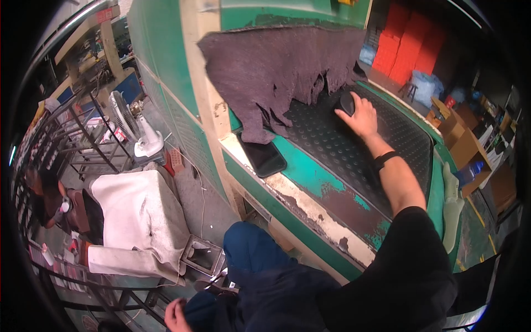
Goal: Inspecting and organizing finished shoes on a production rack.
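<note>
Dark rounded piece [347, 103]: over the far part of the black studded mat [332, 141], near the torn hem of the purplish-brown cloth [282, 61]; whether its underside touches the studs is hidden.
Right hand [362, 116]: thumb and fingers closed around the piece, arm stretched across the mat.
Grip: a hold low on the sides would likely keep the piece level over the raised studs; a light, even pressure seems best.
Torn hem: its loose strips look ready to snag, so the knuckles do well to stay clear.
Left hand [176, 315]: low by the lap, fingers curled; I cannot tell whether it holds anything.
Phone [265, 160]: on the green ledge [310, 166], partly under a cloth strip; worth minding if the cloth is tugged.
</note>
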{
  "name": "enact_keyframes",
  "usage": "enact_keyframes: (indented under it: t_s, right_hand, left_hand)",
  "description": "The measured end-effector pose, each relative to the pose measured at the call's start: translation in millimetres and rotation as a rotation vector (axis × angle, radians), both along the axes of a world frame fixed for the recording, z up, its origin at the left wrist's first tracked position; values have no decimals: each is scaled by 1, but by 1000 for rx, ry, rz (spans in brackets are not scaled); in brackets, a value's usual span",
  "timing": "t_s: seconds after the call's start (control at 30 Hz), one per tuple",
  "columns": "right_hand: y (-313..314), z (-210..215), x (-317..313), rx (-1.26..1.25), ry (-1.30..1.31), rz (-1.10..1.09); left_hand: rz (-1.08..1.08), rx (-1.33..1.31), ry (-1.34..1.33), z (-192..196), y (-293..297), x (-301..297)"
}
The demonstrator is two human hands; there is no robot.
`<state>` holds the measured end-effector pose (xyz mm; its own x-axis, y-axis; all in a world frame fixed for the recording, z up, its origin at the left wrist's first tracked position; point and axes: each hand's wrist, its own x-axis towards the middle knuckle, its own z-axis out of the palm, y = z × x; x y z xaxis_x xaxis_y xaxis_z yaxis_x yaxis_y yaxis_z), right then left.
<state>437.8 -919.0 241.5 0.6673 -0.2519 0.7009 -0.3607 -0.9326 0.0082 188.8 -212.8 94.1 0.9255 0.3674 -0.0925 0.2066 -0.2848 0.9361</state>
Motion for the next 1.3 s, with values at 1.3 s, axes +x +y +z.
enact_keyframes:
  t_s: [1.3]
  right_hand:
    - [540,-238,-95,2073,1446,786]
  left_hand:
    - [56,-1042,210,-61,-35,-47]
